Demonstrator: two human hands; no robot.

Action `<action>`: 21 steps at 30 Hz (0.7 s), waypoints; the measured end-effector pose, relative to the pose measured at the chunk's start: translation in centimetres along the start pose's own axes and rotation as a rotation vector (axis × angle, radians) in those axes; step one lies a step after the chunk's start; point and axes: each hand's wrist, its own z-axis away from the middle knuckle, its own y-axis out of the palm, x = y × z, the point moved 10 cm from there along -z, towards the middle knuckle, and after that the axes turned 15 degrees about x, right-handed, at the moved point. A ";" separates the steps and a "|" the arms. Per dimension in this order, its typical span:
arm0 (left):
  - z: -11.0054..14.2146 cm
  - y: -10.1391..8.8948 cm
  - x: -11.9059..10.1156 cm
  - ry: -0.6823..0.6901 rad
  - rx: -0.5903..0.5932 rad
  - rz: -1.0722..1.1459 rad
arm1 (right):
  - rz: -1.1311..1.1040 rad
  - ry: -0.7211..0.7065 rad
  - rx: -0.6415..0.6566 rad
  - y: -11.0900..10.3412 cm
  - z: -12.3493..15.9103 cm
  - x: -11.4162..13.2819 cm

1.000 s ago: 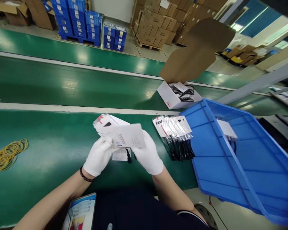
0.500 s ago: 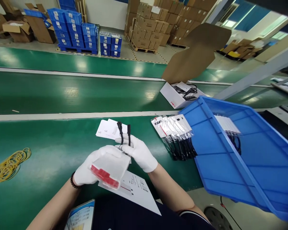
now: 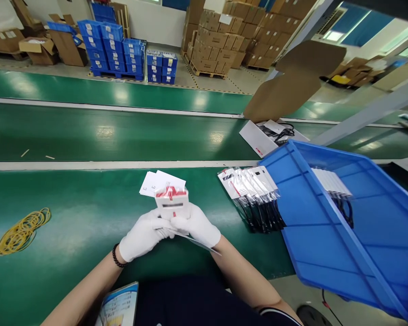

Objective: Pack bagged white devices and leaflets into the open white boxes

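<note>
Both my hands wear white gloves and meet over the green table. My left hand (image 3: 142, 237) and my right hand (image 3: 196, 226) are closed together on a small clear bag with a red-and-white card (image 3: 172, 202), held upright. A white paper sheet (image 3: 199, 243) sticks out under my right hand. Two white cards (image 3: 158, 181) lie on the table just beyond the bag. The black cable seen earlier is hidden.
A row of several bagged black cables (image 3: 255, 192) lies right of my hands. A tilted blue crate (image 3: 343, 235) holds more bags at right. Yellow rubber bands (image 3: 22, 231) lie at left. An open white box with cables (image 3: 272, 135) sits farther back. A printed sheet (image 3: 119, 305) is near my body.
The bag was flat in my left hand with the cable held apart in my right; now both hands hold the bag upright and the cable is out of sight.
</note>
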 end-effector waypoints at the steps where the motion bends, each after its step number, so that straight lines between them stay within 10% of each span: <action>1: 0.1 -0.8 0.1 0.000 -0.034 -0.047 | -0.048 0.000 -0.057 -0.9 -0.2 -0.5; 8: 3.2 -10.2 4.2 0.071 -0.556 0.401 | -0.532 -0.199 -0.532 -11.2 0.8 -4.6; 21: 3.2 -11.1 8.4 -0.094 -0.611 0.218 | -0.827 -0.191 -0.500 -12.8 -0.8 -8.0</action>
